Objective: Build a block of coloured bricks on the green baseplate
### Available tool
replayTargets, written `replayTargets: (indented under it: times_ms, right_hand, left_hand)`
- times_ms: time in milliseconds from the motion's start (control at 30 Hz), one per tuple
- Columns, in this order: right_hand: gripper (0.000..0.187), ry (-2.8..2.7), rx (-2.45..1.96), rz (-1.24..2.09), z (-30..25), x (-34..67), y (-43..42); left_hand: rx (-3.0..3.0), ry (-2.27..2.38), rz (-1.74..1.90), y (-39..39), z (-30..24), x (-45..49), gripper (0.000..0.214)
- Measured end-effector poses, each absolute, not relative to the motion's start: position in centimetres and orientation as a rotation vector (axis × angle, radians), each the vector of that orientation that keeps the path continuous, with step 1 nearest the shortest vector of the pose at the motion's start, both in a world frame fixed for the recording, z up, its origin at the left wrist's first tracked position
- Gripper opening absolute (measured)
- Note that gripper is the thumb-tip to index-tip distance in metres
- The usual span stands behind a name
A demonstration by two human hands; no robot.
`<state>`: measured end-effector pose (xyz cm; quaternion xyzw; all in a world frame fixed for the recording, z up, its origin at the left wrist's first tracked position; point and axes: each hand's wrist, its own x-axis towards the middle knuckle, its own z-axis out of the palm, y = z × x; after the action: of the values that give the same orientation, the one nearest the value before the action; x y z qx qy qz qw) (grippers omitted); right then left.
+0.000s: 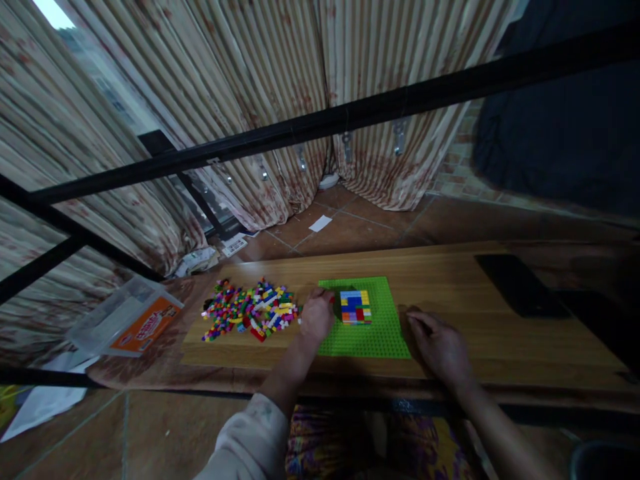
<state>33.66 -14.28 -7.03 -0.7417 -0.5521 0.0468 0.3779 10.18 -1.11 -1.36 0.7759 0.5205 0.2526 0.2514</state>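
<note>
My left hand is closed over the left edge of the green baseplate. A small red brick shows at its fingertips. On the baseplate stands a block built of many-coloured toy bricks, just right of that hand and apart from it. Beyond the baseplate's right edge, my right hand rests low over the wood with its fingers curled in. Whether anything is inside those fingers is hidden. To the left of my left hand spreads a heap of loose coloured bricks.
The wooden board lies on a cloth-covered table. A clear plastic tub with an orange label stands at the left end. Toward the right lies a dark flat object. A black metal bar crosses in front of striped curtains.
</note>
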Motion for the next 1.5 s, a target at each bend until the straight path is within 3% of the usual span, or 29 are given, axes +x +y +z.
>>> replayTargets:
  times_ms: [467,800,1333,1500]
  right_hand:
    - [0.03,-1.403,-1.862,0.13,-6.5,33.4,-14.3]
    - [0.031,-1.421,-1.854,0.132,-6.5,33.5,-14.3]
    - [0.032,-1.397,-1.867,0.149,-6.4,33.4,-14.4]
    - [0.033,-1.391,-1.88,0.143,-6.5,33.4,-14.4]
  left_hand:
    - [1.664,1.456,0.801,-2.6,1.0,11.7,0.007]
    - [1.45,1.415,0.82,-2.2,-0.2,12.1,0.022]
    - [1.434,1.348,0.844,-1.4,-0.6,11.9,0.008]
    - [1.519,1.35,0.865,-0.7,-0.8,11.8,0.013]
